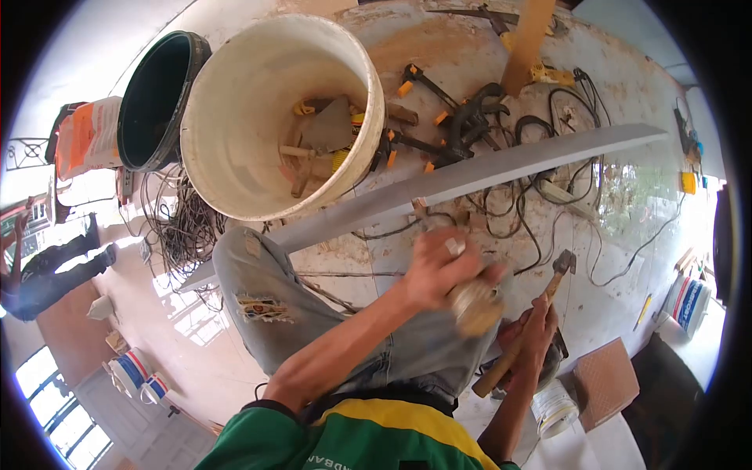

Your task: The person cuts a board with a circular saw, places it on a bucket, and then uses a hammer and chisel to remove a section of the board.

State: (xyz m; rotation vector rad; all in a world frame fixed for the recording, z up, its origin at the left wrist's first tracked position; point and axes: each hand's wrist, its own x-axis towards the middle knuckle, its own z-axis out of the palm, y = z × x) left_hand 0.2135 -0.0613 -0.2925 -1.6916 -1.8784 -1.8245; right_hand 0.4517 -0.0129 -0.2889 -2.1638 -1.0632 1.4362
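My left hand [442, 266], closed and partly blurred, grips a hand tool [474, 309] with a thick, pale wooden-looking end. A narrow tip [420, 205] shows beyond the fingers, right at the near edge of a long grey board [470, 176]; I cannot tell the tool's kind. The board runs slantwise past my bent left knee. On the right, my right hand [539, 321] is wrapped round the wooden handle of a hammer [563, 266], its metal head pointing away from me. A dark container behind that hand is partly hidden.
A large white bucket [205, 157] holding hand tools stands beyond the board, beside a dark bucket [129, 117]. Black clamps [470, 117] and tangled cables [521, 204] lie on the floor. A brown box [607, 372] is at right. Another person's legs [63, 266] show at far left.
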